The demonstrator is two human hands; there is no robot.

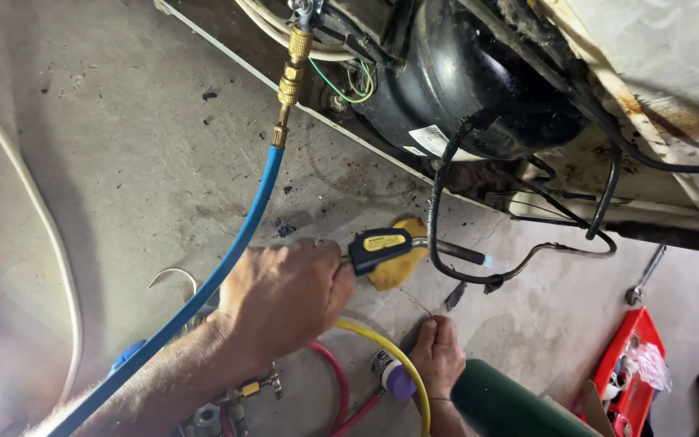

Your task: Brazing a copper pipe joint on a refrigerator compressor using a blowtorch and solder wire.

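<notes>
Right hand point(438, 356): low in frame, fingers pinched shut on a thin wire point(420, 304) rising toward the torch flame; green cylinder point(505, 405) just beside the wrist.
Left hand point(286, 295): fist clamped round the torch handle point(379, 247), black with a yellow label, pointing right.
Torch tip point(456, 252): metal tube with a small blue flame point(488, 261) at its end, right against a thin pipe point(560, 248) looping under the compressor.
Hoses: blue hose point(228, 251) crossing over the left forearm and running up to a brass fitting point(290, 74); yellow hose point(382, 348) and red hose point(335, 380) curling on the floor between the two hands.
Small can point(391, 374): purple cap, lying just left of the right hand.
Gauge fittings point(240, 396): brass and steel pieces under the left wrist, partly hidden.
Yellow pad point(398, 271): on the floor behind the torch handle.
Red tray point(633, 360): at right, plastic bag inside; spanner point(646, 275) lying just beyond it.
Compressor point(463, 77): black, rounded, seated in the rusty base of the appliance; black cables point(438, 202) drooping down toward the flame.
White cable point(38, 218): sweeping down the far left over the concrete floor point(123, 146).
</notes>
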